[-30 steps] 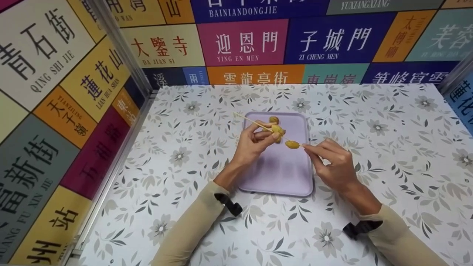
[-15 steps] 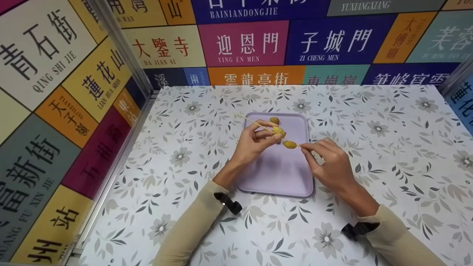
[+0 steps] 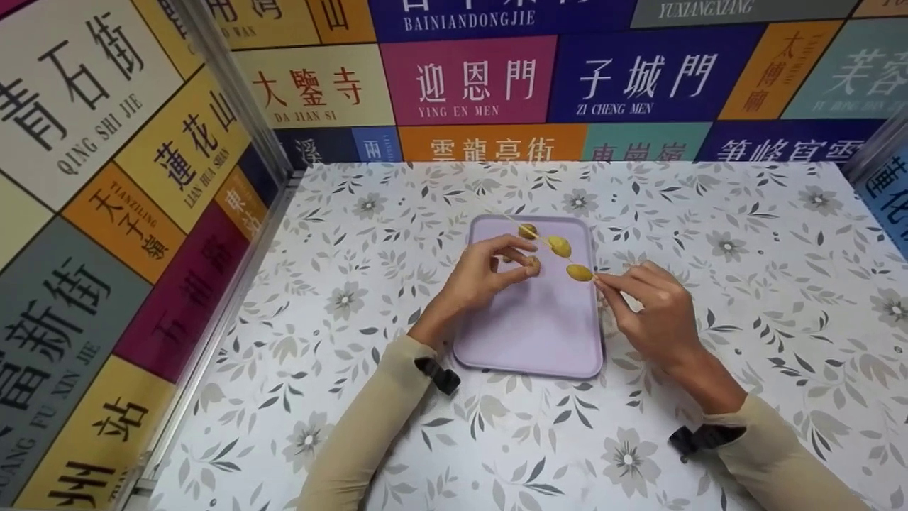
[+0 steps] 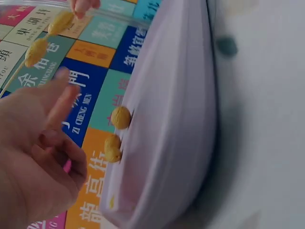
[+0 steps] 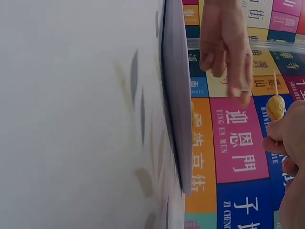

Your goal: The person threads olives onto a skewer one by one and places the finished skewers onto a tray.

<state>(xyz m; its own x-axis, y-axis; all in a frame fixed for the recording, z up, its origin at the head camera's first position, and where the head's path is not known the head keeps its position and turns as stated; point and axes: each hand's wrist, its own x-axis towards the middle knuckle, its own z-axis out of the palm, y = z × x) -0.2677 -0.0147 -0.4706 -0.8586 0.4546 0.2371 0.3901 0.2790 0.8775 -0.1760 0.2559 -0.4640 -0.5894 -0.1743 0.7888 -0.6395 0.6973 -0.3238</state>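
Observation:
My right hand (image 3: 656,312) pinches the lower end of a thin wooden skewer (image 4: 14,78) between thumb and fingertips. Two yellow, wrinkled, oval balls are threaded on it: one ball (image 3: 580,272) close to my fingertips, another ball (image 3: 559,246) farther up. The skewer slants up and left over the lilac tray (image 3: 528,341). My left hand (image 3: 479,277) is over the tray's left side, fingers extended and apart from the skewer. Near its thumb tip in the head view is a loose ball (image 3: 533,266). In the left wrist view, several loose balls (image 4: 120,117) lie in the tray.
Another loose ball (image 3: 527,231) lies at the tray's far end. The tray rests on a table (image 3: 539,440) covered in a leaf-and-flower print. Sign-patterned panels (image 3: 468,78) stand behind the table and along its left side.
My left hand has let go of the skewer and its upper ball. My right hand has moved slightly right with the skewer, leaving a gap between it and the left hand.

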